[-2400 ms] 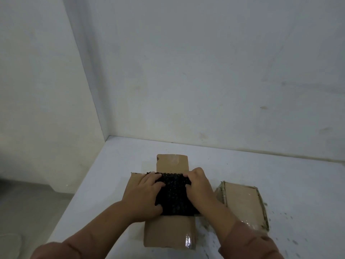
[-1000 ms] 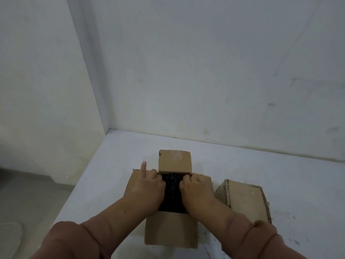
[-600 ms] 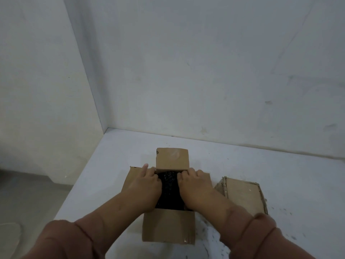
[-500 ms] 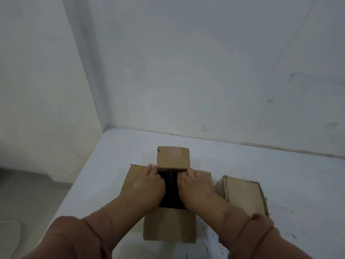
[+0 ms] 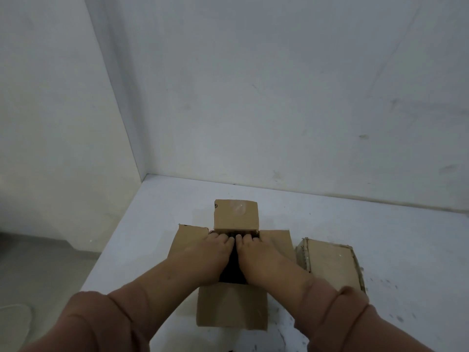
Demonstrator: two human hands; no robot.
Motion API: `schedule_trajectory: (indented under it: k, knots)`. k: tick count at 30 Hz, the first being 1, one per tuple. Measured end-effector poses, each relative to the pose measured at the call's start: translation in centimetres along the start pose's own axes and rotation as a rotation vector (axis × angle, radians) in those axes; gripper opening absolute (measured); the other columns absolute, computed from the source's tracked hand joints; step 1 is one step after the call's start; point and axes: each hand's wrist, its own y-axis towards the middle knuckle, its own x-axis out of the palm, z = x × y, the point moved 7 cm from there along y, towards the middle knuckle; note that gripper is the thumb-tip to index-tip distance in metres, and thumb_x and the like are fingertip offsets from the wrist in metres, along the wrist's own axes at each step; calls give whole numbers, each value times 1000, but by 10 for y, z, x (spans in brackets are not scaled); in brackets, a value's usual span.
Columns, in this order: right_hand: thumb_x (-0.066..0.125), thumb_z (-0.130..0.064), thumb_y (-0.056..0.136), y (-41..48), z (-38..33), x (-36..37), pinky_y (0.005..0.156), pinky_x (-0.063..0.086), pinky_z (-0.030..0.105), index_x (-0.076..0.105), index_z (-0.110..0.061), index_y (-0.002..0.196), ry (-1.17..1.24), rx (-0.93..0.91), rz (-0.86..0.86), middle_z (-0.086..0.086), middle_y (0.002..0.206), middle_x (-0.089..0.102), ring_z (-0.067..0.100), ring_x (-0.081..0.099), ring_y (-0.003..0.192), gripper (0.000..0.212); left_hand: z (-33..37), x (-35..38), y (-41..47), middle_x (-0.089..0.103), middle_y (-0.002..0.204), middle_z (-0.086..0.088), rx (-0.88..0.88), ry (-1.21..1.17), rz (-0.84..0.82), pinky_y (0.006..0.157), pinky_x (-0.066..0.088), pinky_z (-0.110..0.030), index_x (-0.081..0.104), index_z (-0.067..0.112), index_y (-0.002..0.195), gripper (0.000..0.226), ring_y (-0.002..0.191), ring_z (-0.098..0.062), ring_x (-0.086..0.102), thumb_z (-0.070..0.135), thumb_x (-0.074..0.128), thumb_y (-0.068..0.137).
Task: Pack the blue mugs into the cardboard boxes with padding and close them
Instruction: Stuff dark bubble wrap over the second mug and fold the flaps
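An open cardboard box [image 5: 232,308] stands on the white table, its four flaps spread outward. Black bubbly padding [image 5: 232,271] fills its opening and shows only as a dark strip between my hands. My left hand [image 5: 210,255] and my right hand [image 5: 262,259] lie side by side on the padding and press it down, with the fingertips at the far flap [image 5: 236,215]. No blue mug is visible; the inside of the box is hidden by the padding and my hands.
A second cardboard box [image 5: 330,265], closed, sits just right of the open one, nearly touching its right flap. The table [image 5: 380,232] ends against the back wall and drops off at its left edge [image 5: 111,245] to the floor.
My hands have slid together over the padding and pushed it lower into the box, so less of it shows. My left index finger, raised earlier, is down again.
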Motion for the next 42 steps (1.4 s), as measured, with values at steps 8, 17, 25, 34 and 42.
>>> schedule_trajectory:
  k: [8, 17, 25, 34, 42]
  knots:
    - [50, -20, 90, 1, 6, 8, 101, 28, 42, 24, -3, 140, -12, -14, 70, 16, 128, 44, 27, 56, 103, 59, 11, 1, 8, 43, 125, -15, -78, -76, -83, 79, 50, -32, 37, 5, 132, 46, 99, -24, 56, 5, 52, 89]
    - [51, -22, 88, -2, 9, 11, 100, 27, 39, 21, -8, 142, 45, -18, 101, 13, 130, 44, 28, 49, 113, 64, 3, 0, 5, 41, 130, -13, -32, -166, -35, 91, 50, -34, 37, 7, 134, 49, 108, -24, 51, 8, 54, 88]
    - [63, -27, 82, -43, 70, 22, 110, 25, 29, 37, -25, 139, 847, 362, 280, 5, 152, 19, 22, 24, 137, 62, -64, 5, -48, 29, 152, -6, -393, -581, 460, 114, 19, -34, 35, 18, 142, 60, 140, -24, 23, 15, 57, 86]
    - [51, 3, 83, -72, 88, 41, 57, 48, 20, 28, -27, 143, 1563, 565, 255, -1, 103, 62, 13, 62, 85, 70, -80, 43, -91, 63, 98, -11, -810, -1724, 338, 58, 54, -35, 58, 8, 111, 20, 81, -30, 66, 13, 46, 95]
    - [62, -37, 86, -70, 50, 4, 79, 51, 26, 52, -31, 123, 1378, 311, 274, -10, 100, 62, 6, 60, 94, 39, -44, -8, -83, 66, 104, 15, -526, -1093, 453, 63, 50, -18, 59, 31, 117, 32, 78, -3, 64, 43, 56, 88]
